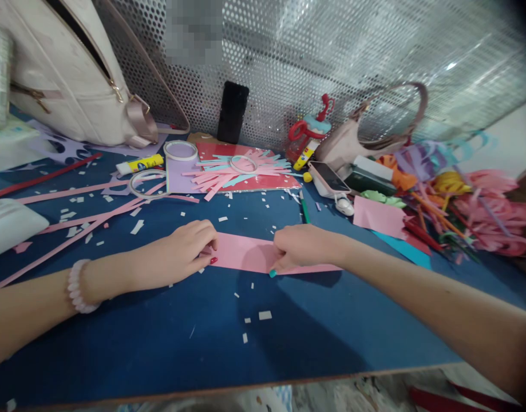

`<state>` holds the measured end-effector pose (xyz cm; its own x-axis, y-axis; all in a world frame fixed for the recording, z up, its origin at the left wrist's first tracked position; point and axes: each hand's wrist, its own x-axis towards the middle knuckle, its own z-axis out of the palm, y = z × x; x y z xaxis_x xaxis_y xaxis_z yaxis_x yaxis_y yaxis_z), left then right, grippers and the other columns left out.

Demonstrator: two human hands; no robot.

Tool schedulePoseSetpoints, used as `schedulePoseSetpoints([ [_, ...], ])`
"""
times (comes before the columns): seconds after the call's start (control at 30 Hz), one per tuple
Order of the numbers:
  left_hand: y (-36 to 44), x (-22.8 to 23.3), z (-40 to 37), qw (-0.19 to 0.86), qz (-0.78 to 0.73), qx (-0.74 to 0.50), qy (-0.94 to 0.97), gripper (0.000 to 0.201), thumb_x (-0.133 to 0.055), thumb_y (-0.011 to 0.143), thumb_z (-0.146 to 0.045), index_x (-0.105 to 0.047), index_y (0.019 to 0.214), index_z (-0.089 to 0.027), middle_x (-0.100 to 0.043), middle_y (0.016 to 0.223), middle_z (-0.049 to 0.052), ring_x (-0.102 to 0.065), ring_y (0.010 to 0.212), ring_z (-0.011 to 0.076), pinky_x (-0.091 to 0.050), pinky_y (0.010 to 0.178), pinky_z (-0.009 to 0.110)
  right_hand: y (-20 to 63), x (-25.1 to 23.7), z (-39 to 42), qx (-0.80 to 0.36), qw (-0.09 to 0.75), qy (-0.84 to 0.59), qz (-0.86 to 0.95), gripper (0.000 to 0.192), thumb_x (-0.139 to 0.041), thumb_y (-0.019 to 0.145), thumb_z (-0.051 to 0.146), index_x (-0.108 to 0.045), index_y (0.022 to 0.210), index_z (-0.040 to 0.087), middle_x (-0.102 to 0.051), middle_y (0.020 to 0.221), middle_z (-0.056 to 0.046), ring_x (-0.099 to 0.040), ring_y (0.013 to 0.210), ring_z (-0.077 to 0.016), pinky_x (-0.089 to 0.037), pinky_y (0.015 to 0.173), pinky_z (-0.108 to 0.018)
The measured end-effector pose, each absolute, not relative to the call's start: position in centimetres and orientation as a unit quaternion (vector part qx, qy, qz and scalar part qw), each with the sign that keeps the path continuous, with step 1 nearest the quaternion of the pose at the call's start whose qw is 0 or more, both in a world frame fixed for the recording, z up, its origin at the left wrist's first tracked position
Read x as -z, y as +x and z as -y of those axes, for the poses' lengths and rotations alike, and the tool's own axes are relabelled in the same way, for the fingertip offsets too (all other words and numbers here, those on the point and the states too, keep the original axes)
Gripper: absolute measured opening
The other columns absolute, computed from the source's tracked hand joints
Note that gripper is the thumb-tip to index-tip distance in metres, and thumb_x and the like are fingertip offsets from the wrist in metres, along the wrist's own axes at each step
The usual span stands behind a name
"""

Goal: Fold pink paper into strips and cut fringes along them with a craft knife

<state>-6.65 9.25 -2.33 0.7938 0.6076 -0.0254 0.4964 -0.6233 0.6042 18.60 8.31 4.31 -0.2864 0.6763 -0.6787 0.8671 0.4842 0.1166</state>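
Observation:
A long pink paper strip (245, 252) lies flat on the blue table (211, 337). My left hand (183, 252), with a pale bead bracelet on its wrist, presses down on the strip's left end with curled fingers. My right hand (299, 246) presses on the strip further right, fingers curled against the paper. The right end of the strip pokes out beyond my right wrist. Small white paper scraps (265, 315) are scattered around both hands.
At the back stand a cream bag (69, 74), a dark phone (232, 111) against the perforated metal wall, a glue stick (139, 165), tape rolls (181, 150) and fringed pink and teal paper (241, 169). Right: another phone (329, 177), a handbag (366, 134), piled coloured paper (473, 206). Table edge runs along the bottom.

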Motion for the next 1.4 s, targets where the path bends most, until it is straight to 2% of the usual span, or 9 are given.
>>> schedulePoseSetpoints([
  [0.4, -6.6, 1.9, -9.1, 0.308, -0.314, -0.083, 0.894, 0.012, -0.040, 0.094, -0.030, -0.046, 0.090, -0.020, -0.049, 0.099, 0.005, -0.046, 0.090, 0.0202, -0.041, 0.081, 0.035, 20.9, -4.5, -8.0, 0.164, 0.389, 0.526, -0.739, 0.041, -0.060, 0.075, 0.057, -0.059, 0.071, 0.016, -0.059, 0.074, -0.006, -0.052, 0.064, -0.0181, -0.027, 0.052, -0.027],
  [0.6, -6.5, 1.8, -9.0, 0.304, -0.314, -0.083, 0.895, 0.016, -0.038, 0.095, -0.033, -0.046, 0.089, -0.020, -0.049, 0.098, 0.005, -0.047, 0.090, 0.0205, -0.042, 0.081, 0.035, 21.9, -5.0, -7.3, 0.174, 0.372, 0.558, -0.721, 0.042, -0.065, 0.073, 0.046, -0.042, 0.049, 0.020, -0.043, 0.051, 0.001, -0.039, 0.049, -0.0134, -0.023, 0.050, -0.028],
  [0.77, -6.5, 1.5, -9.1, 0.310, -0.314, -0.071, 0.895, 0.017, -0.037, 0.094, -0.036, -0.045, 0.090, -0.021, -0.050, 0.100, 0.006, -0.047, 0.092, 0.0205, -0.042, 0.083, 0.035, 23.7, -5.2, -6.3, 0.174, 0.346, 0.586, -0.712, 0.043, -0.067, 0.073, 0.037, -0.037, 0.047, 0.022, -0.043, 0.049, 0.000, -0.039, 0.049, -0.0140, -0.023, 0.050, -0.030],
  [0.9, -6.6, 1.2, -9.2, 0.320, -0.316, -0.059, 0.891, 0.013, -0.040, 0.092, -0.032, -0.046, 0.092, -0.021, -0.050, 0.101, 0.005, -0.048, 0.093, 0.0204, -0.042, 0.083, 0.035, 25.3, -5.2, -5.7, 0.167, 0.340, 0.616, -0.691, 0.042, -0.068, 0.072, 0.035, -0.038, 0.046, 0.022, -0.045, 0.050, -0.002, -0.041, 0.051, -0.0154, -0.023, 0.051, -0.031],
  [1.03, -6.8, 1.3, -9.3, 0.321, -0.319, -0.052, 0.890, 0.014, -0.041, 0.092, -0.033, -0.047, 0.094, -0.021, -0.050, 0.103, 0.005, -0.048, 0.095, 0.0208, -0.043, 0.083, 0.035, 26.8, -5.4, -5.2, 0.194, 0.344, 0.638, -0.661, 0.038, -0.065, 0.075, 0.030, -0.048, 0.042, 0.020, -0.050, 0.047, -0.004, -0.045, 0.047, -0.0152, -0.026, 0.051, -0.031],
  [1.17, -7.1, 1.7, -9.5, 0.290, -0.326, -0.078, 0.896, 0.020, -0.047, 0.090, -0.039, -0.048, 0.098, -0.021, -0.050, 0.110, 0.007, -0.047, 0.102, 0.0243, -0.040, 0.091, 0.042, 28.5, -5.2, -4.9, 0.237, 0.329, 0.648, -0.645, 0.031, -0.062, 0.076, 0.024, -0.058, 0.045, 0.020, -0.060, 0.053, -0.005, -0.050, 0.051, -0.0147, -0.030, 0.053, -0.029],
  [1.3, -7.3, 2.0, -9.8, 0.273, -0.338, -0.100, 0.895, 0.036, -0.053, 0.087, -0.046, -0.048, 0.115, -0.023, -0.048, 0.124, 0.008, -0.043, 0.117, 0.0290, -0.032, 0.102, 0.048, 30.4, -4.5, -4.6, 0.242, 0.309, 0.669, -0.631, 0.043, -0.065, 0.073, 0.026, -0.050, 0.034, 0.019, -0.054, 0.044, -0.005, -0.046, 0.046, -0.0142, -0.029, 0.052, -0.030],
  [1.4, -7.3, 2.0, -10.0, 0.272, -0.342, -0.085, 0.895, 0.044, -0.053, 0.086, -0.046, -0.046, 0.124, -0.024, -0.047, 0.128, 0.009, -0.042, 0.120, 0.0301, -0.033, 0.102, 0.048, 32.0, -4.4, -4.2, 0.265, 0.288, 0.681, -0.619, 0.045, -0.065, 0.072, 0.026, -0.048, 0.031, 0.018, -0.048, 0.039, -0.003, -0.040, 0.042, -0.0111, -0.028, 0.051, -0.030],
])
